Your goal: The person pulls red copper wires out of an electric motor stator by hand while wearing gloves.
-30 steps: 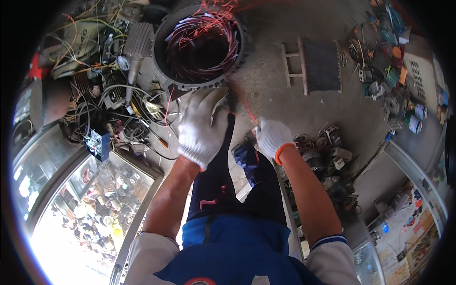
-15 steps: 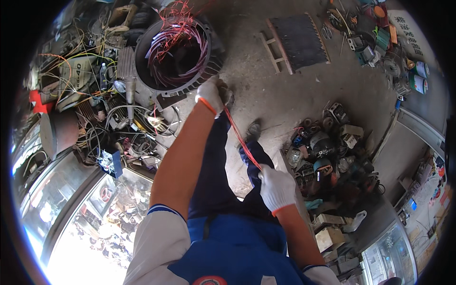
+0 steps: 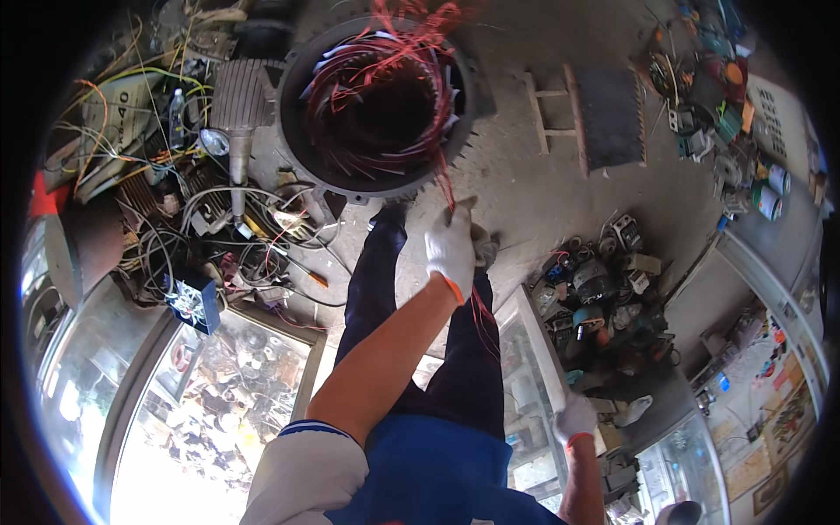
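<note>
My left hand (image 3: 451,243), in a white knit glove with an orange cuff, is closed around a bundle of red wires (image 3: 446,185). The wires run from the windings inside a large, round motor stator housing (image 3: 295,131) ahead of me. Below that hand, loose wire ends (image 3: 480,313) hang in front of my dark trouser leg. My right hand (image 3: 575,418), also gloved in white, is low at the right beside the frame of a glass panel (image 3: 544,354). Its fingers are blurred, and whether it touches the frame is unclear. More red wire (image 3: 407,31) stands tangled over the stator's far rim.
Cables (image 3: 206,206), a finned motor casing (image 3: 242,96) and a clear bottle (image 3: 177,118) crowd the left side. A dark board on a wooden frame (image 3: 610,118) lies farther right. Motor parts (image 3: 593,284) are piled at the right, and a glass case (image 3: 236,394) stands at lower left.
My right hand has let go of the red wires and moved down to the right. My left hand has shifted right and toward me, still holding the bundle. The whole view has shifted.
</note>
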Tool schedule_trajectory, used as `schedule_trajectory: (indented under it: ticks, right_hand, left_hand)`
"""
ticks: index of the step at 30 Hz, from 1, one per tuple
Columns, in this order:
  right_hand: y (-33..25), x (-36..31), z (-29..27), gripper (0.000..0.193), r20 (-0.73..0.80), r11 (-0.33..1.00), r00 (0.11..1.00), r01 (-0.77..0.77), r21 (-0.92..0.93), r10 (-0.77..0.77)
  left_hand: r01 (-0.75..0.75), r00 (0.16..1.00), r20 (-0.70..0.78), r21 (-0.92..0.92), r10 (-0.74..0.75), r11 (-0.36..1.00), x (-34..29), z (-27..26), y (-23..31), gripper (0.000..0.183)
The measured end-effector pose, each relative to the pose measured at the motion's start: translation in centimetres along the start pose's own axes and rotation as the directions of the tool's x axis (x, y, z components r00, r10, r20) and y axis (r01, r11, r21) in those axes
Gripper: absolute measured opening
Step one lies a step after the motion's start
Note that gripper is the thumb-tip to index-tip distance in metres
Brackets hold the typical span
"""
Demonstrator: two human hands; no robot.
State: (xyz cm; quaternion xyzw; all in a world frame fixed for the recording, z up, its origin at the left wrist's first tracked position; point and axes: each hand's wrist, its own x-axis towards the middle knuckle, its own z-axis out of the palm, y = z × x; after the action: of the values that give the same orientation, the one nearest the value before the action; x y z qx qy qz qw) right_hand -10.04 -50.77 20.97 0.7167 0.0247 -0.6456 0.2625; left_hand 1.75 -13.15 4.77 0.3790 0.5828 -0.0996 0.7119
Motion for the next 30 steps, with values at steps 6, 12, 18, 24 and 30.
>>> schedule_trajectory:
  ticks: [6,12,18,24,30]
  right_hand:
    - [-19.9,-0.5,-30.4,0.051,-0.773,0.652,0.620,0.642,0.403,-0.132]
    - [-37.6,15.5,-41.6,0.050,-0.542,0.929,0.838,0.151,0.338,0.061]
    - [-40.4,14.4,-44.1,0.026,-0.505,0.886,0.764,0.186,-0.424,-0.402]
    - [-30.2,9.6,-38.7,0.021,-0.613,0.846,0.587,0.418,-0.330,-0.529]
    - [-23.0,3.5,-26.3,0.023,-0.699,0.843,0.554,0.521,-0.133,-0.453]
  left_hand:
    - [-0.051,0.995,0.082,0.031,0.049,0.998,0.6,-2.2,-3.0,0.032]
    - [-0.554,0.754,0.515,0.164,0.409,0.816,-5.1,0.0,0.1,0.032]
    - [-0.351,0.747,0.662,0.317,0.059,0.881,-6.8,0.1,-0.8,0.048]
    - [-0.150,0.936,0.349,0.515,-0.046,0.844,0.5,-9.3,0.1,0.054]
    - [0.097,0.931,0.345,0.087,-0.121,0.991,1.1,-8.7,-0.6,0.061]
